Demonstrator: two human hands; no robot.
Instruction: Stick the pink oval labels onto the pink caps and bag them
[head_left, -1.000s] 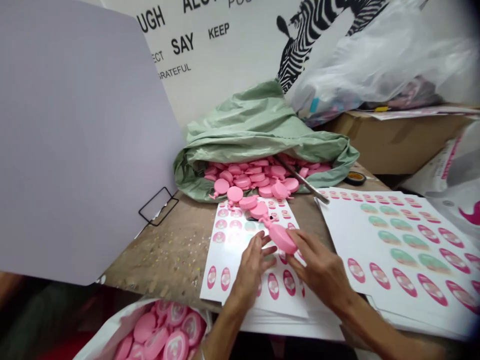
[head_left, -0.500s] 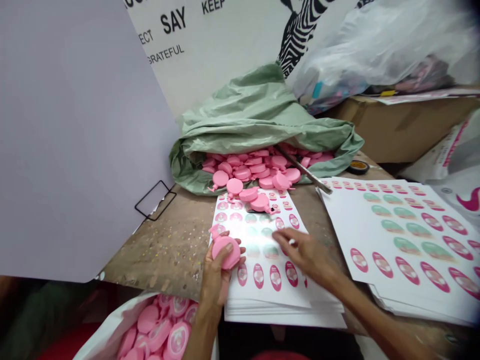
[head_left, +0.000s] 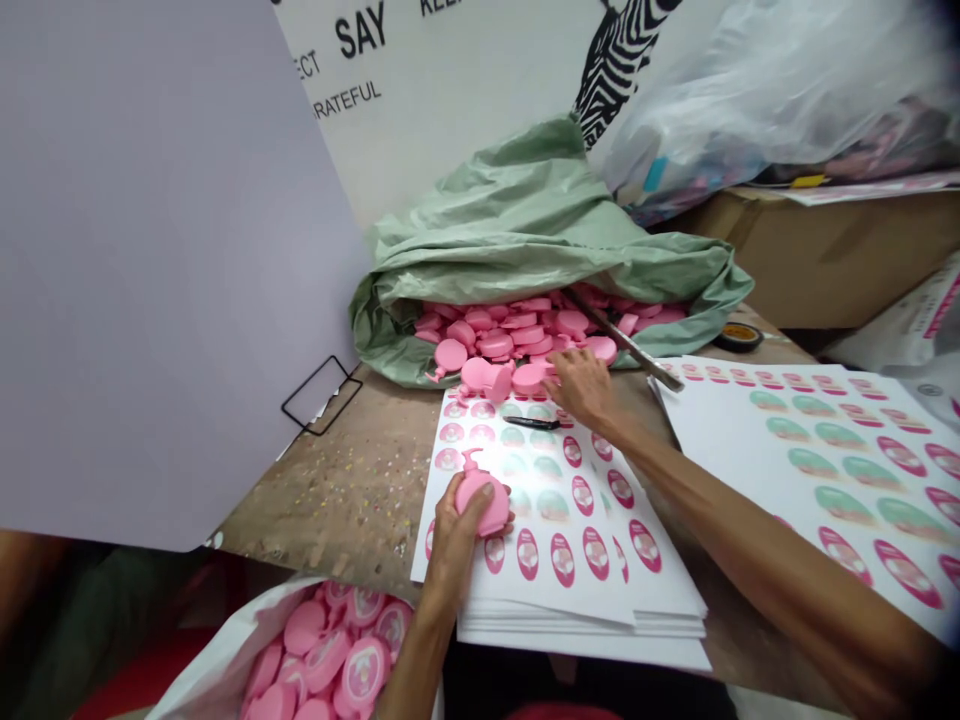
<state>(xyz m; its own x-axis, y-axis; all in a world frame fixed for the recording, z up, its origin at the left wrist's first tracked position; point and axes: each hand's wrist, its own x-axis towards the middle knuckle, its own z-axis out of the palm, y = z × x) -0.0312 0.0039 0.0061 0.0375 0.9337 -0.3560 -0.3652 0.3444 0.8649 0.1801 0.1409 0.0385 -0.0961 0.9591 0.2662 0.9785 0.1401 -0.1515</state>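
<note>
One flat, round pink plastic bottle with a thin pump-like spout (head_left: 484,505) is held in the left hand (head_left: 450,545), gripped between thumb and fingers, spout upward, above a stack of white paper sheets printed with pink and green labels (head_left: 551,598). The right hand (head_left: 589,390) is stretched to the near edge of a heap of similar pink bottles (head_left: 495,345); whether anything is gripped there cannot be told, since the fingertips are partly hidden.

The step in hand is judged to be the handling of single bottles, one being held while others are reached for. For a next move, a secure pinch on one loose bottle would be called for at the right, so that its neighbours are not dragged along, and a steady hold at the left.

The heap is partly enclosed by a crumpled pale-green plastic sack (head_left: 517,235), its mouth opened toward the sheets. Below the table edge, an open white sack (head_left: 214,645) is filled with round pink bottles (head_left: 365,672), on some of which printed labels can be seen. Mixed items, not clearly made out, are contained in a translucent plastic bag (head_left: 795,90).
</note>
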